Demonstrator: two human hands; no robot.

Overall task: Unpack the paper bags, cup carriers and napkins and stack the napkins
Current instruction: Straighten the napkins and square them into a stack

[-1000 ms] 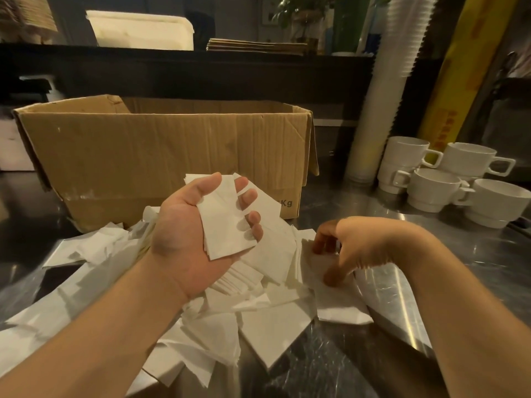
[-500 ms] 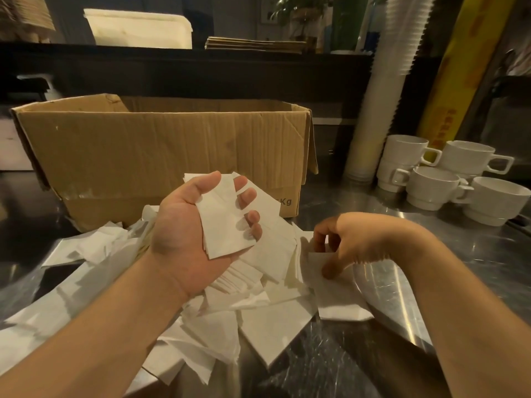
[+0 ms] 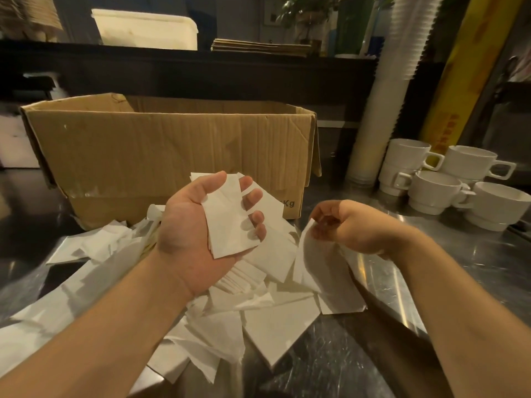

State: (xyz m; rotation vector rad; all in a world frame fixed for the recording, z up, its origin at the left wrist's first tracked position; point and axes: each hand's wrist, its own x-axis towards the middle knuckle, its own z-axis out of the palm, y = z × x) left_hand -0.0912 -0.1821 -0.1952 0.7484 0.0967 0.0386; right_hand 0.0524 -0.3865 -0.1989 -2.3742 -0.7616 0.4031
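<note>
Above the steel counter [image 3: 416, 282], the left hand [image 3: 201, 225] cups a small napkin stack [image 3: 230, 225]; the right hand [image 3: 353, 225] pinches one loose napkin [image 3: 313, 262] off the pile [image 3: 258, 305] before the cardboard box [image 3: 172, 156]; thin paper could tear or drag neighbours

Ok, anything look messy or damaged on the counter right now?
Yes. The loose napkins lie scattered and overlapping across the steel counter, not stacked. The cardboard box is creased, with a scuffed lower left corner. The white cups look fine.
</note>
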